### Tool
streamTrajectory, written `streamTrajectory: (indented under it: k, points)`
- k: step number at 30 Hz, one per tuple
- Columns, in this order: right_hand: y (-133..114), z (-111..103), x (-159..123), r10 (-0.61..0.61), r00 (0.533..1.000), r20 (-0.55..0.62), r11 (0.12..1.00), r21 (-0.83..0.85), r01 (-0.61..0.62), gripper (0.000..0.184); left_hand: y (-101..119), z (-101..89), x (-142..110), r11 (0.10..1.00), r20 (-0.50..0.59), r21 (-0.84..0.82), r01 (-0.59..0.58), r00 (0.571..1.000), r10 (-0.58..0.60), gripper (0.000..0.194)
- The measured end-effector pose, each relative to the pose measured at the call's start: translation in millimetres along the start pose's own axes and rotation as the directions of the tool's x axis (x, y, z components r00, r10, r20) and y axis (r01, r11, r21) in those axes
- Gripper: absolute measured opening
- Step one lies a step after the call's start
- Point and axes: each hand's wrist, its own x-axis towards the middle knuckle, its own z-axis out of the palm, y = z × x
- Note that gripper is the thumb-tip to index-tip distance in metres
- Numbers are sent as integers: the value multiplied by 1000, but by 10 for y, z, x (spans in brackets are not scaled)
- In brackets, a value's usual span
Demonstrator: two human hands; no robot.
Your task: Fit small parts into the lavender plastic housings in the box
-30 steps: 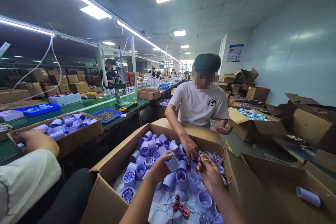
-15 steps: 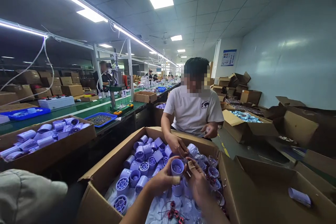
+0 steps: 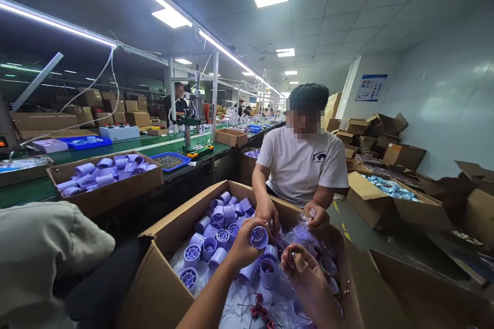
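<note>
My left hand (image 3: pixel 244 244) is wrapped round a purple plastic cylindrical housing (image 3: pixel 259 237), its open end tilted towards me. To the right of it, my right hand (image 3: pixel 306 271) is turned partly palm up, with thumb and fingers pinched on a small dark, shiny part (image 3: pixel 292 255), too small to name. Both hands are over a large cardboard box (image 3: pixel 154 288) filled with similar purple housings (image 3: pixel 223 238). Beneath them, several small red-and-black parts with thin wires (image 3: pixel 259 309) lie on white plastic sheeting.
A co-worker in a white T-shirt (image 3: pixel 304 164) reaches into the box's far side, handling a clear plastic bag (image 3: pixel 303 234). A carton of purple housings (image 3: pixel 111 193) and a blue tray of small parts (image 3: pixel 170 161) stand left. An open carton (image 3: pixel 409 288) is at right.
My hands have moved apart, the right one away from the housing and turned upward. The co-worker's hand has left mine and gone down into the box. My view has swung left.
</note>
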Motion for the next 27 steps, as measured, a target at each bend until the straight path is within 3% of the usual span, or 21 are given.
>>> streamTrajectory:
  k: [4, 11, 17, 27]
  points:
    - [52, -2, -2, 142, 990, -11, 990, 5, -142, 32, 43, -4, 7, 998, -61, -69, 2, 998, -6, 48]
    - [131, 134, -35, 210, 978, 11, 978, 14, -210, 30, 81, -12, 6, 999, -33, -39, -30, 999, 29, 50]
    - [106, 255, -37, 212, 975, -59, 976, 71, -208, 33, 89, 8, 0, 995, 16, 46, -90, 996, 89, 44]
    - [179, 164, 22, 181, 980, -79, 980, 95, -173, 33, 94, 33, -9, 996, -1, -11, -91, 996, 91, 39]
